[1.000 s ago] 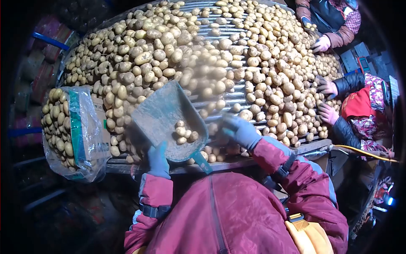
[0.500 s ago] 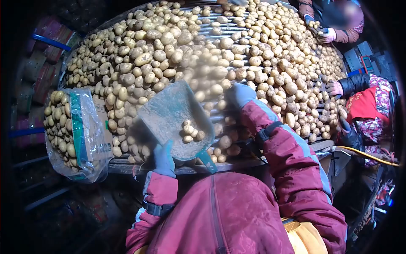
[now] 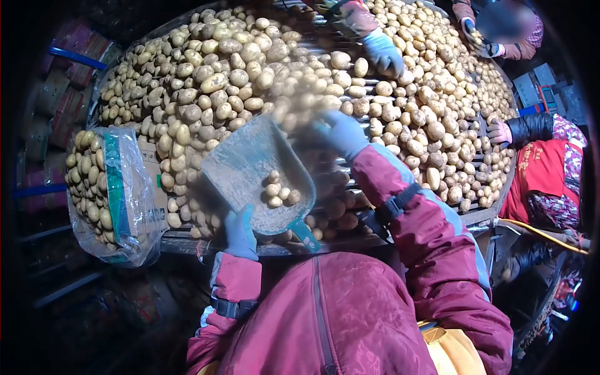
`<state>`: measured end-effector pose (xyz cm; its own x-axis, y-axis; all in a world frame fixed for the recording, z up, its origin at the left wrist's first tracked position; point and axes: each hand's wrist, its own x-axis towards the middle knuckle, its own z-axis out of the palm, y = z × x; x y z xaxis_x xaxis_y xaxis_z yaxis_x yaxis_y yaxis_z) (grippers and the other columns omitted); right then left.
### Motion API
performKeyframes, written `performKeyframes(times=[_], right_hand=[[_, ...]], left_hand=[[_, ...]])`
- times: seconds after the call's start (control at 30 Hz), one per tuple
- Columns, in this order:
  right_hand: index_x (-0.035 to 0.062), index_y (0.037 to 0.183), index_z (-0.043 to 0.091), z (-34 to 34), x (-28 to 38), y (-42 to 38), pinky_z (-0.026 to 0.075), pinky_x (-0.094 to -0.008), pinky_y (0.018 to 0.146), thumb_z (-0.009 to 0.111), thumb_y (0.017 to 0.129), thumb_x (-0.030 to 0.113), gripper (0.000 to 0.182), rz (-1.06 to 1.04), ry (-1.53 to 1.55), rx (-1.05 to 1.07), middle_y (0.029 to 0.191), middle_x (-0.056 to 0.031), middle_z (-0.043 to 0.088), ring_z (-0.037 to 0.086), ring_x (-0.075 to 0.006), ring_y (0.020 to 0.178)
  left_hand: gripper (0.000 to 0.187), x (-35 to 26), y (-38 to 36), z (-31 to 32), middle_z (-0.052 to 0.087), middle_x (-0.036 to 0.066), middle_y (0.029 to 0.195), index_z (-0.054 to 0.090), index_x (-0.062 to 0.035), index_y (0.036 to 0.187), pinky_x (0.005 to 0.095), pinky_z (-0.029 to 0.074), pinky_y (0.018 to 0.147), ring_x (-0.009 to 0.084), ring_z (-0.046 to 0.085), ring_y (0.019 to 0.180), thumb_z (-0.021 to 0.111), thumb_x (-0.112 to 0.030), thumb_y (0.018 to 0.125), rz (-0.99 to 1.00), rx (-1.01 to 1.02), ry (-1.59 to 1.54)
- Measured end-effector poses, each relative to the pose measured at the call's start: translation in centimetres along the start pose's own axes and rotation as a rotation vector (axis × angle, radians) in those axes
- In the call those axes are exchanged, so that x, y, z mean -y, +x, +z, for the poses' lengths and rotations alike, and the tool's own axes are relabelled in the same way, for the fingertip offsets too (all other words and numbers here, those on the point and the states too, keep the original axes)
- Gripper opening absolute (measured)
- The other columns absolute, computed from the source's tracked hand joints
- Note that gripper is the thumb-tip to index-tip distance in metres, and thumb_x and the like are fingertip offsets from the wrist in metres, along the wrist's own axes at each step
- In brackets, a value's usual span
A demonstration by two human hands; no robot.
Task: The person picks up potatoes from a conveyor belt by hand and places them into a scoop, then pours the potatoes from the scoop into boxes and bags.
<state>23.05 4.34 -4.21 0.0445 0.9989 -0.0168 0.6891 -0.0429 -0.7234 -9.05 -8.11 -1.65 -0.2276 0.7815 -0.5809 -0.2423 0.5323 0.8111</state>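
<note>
Left hand: gloved left hand (image 3: 240, 234), closed on the near edge of the scoop (image 3: 253, 178) from below, holding it tilted over the table edge.
Scoop: grey-green, dusty, its mouth toward the potato heap (image 3: 206, 87); short green handle (image 3: 306, 237) points toward the person.
Scoop contents: about 8 small potatoes (image 3: 278, 190) lying low in the pan, toward the handle end.
Right hand: gloved right hand (image 3: 340, 134), stretched over the potatoes just beyond the scoop's far rim, fingers curled downward; blurred, so whether it grips any potato cannot be told.
Sorting table: slatted roller table (image 3: 350, 169), covered with potatoes across most of its width.
Bag: clear plastic bag (image 3: 134, 212) filled with potatoes, with a cardboard box (image 3: 150, 172), at the table's left edge.
Other people: a gloved hand (image 3: 384, 53) reaches in from the far side; 2 more workers' hands, one (image 3: 500, 132) at right and one (image 3: 478, 40) at upper right, are on the potatoes.
</note>
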Motion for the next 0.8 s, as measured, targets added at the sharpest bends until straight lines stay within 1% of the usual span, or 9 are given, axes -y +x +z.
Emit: performKeyframes(times=[0.07, 0.2, 0.3, 0.4, 0.53, 0.63, 0.73, 0.77, 0.8], right_hand=[[0.0177, 0.116, 0.070, -0.3, 0.3, -0.7, 0.053, -0.0454, 0.089, 0.065, 0.092, 0.033, 0.028, -0.020, -0.148, 0.161, 0.107, -0.0125, 0.071, 0.067, -0.0360, 0.102], [0.0164, 0.105, 0.074, -4.8, 1.6, -0.3, 0.055, -0.0438, 0.084, 0.066, 0.090, 0.032, 0.023, 0.173, -0.343, 0.468, 0.103, -0.0143, 0.072, 0.070, -0.0332, 0.095], [0.0115, 0.097, 0.076, -2.0, 2.0, -0.4, 0.056, -0.0451, 0.082, 0.067, 0.089, 0.038, 0.029, 0.144, -0.289, 0.200, 0.103, -0.0159, 0.073, 0.072, -0.0317, 0.096], [0.0199, 0.101, 0.075, 2.9, 1.7, 1.7, 0.057, -0.0433, 0.078, 0.067, 0.086, 0.039, 0.026, 0.196, -0.352, 0.415, 0.095, -0.0111, 0.074, 0.072, -0.0316, 0.091], [0.0180, 0.108, 0.076, 5.7, 2.2, 1.9, 0.057, -0.0417, 0.082, 0.069, 0.084, 0.039, 0.033, 0.331, -0.297, 0.225, 0.098, -0.0113, 0.075, 0.073, -0.0300, 0.092], [0.0076, 0.108, 0.074, 2.3, 2.1, 1.7, 0.057, -0.0382, 0.080, 0.072, 0.083, 0.039, 0.040, 0.390, 0.115, 0.283, 0.097, -0.0137, 0.075, 0.074, -0.0240, 0.090], [0.0008, 0.104, 0.073, 0.1, 0.5, 0.9, 0.056, -0.0384, 0.080, 0.073, 0.083, 0.042, 0.046, 0.460, 0.263, 0.148, 0.096, -0.0167, 0.075, 0.073, -0.0275, 0.088], [-0.0029, 0.103, 0.072, 0.3, -1.9, 0.8, 0.057, -0.0359, 0.073, 0.075, 0.084, 0.040, 0.047, 0.487, 0.380, 0.104, 0.092, -0.0164, 0.075, 0.072, -0.0229, 0.079], [-0.0022, 0.103, 0.072, -1.7, 0.1, 0.0, 0.056, -0.0322, 0.065, 0.074, 0.086, 0.040, 0.045, 0.600, 0.726, 0.101, 0.086, -0.0134, 0.074, 0.071, -0.0192, 0.074]], left_hand=[[0.041, 0.0, 0.1, 0.0, 0.063, 0.014, 0.112, 0.057, 0.0081, 0.119, 0.0374, 0.051, 0.089, 0.0224, 0.061, 0.100, 0.068, -0.015, 0.088, 0.031, -0.035, -0.038], [0.040, 0.2, 0.0, -0.8, 0.063, 0.014, 0.113, 0.057, 0.0085, 0.119, 0.0377, 0.050, 0.091, 0.0229, 0.061, 0.101, 0.069, -0.015, 0.088, 0.004, -0.032, -0.110], [0.041, -0.1, 0.0, -0.6, 0.063, 0.014, 0.115, 0.057, 0.0085, 0.122, 0.0382, 0.050, 0.093, 0.0235, 0.062, 0.103, 0.067, -0.014, 0.090, -0.032, -0.027, -0.061], [0.040, 0.2, 0.6, -1.2, 0.063, 0.014, 0.120, 0.056, 0.0076, 0.126, 0.0390, 0.052, 0.094, 0.0248, 0.064, 0.105, 0.064, -0.012, 0.092, -0.035, -0.034, 0.013], [0.040, 0.3, 0.2, -0.9, 0.064, 0.014, 0.118, 0.056, 0.0071, 0.126, 0.0378, 0.053, 0.091, 0.0244, 0.065, 0.103, 0.063, -0.012, 0.092, -0.025, -0.023, -0.033], [0.040, 0.7, 0.6, -1.3, 0.064, 0.014, 0.117, 0.057, 0.0063, 0.126, 0.0371, 0.053, 0.088, 0.0241, 0.065, 0.101, 0.064, -0.013, 0.092, -0.022, -0.028, -0.047], [0.039, -0.1, 0.2, -1.0, 0.065, 0.013, 0.114, 0.058, 0.0053, 0.124, 0.0363, 0.054, 0.084, 0.0232, 0.066, 0.097, 0.065, -0.015, 0.091, -0.040, -0.033, -0.032], [0.039, -0.4, 0.2, -0.7, 0.065, 0.013, 0.113, 0.058, 0.0050, 0.123, 0.0360, 0.055, 0.083, 0.0229, 0.066, 0.096, 0.065, -0.015, 0.091, -0.046, -0.024, -0.032], [0.039, -0.3, 0.5, -0.5, 0.066, 0.012, 0.112, 0.059, 0.0047, 0.123, 0.0358, 0.055, 0.082, 0.0226, 0.066, 0.095, 0.066, -0.016, 0.091, -0.047, -0.015, -0.034]])
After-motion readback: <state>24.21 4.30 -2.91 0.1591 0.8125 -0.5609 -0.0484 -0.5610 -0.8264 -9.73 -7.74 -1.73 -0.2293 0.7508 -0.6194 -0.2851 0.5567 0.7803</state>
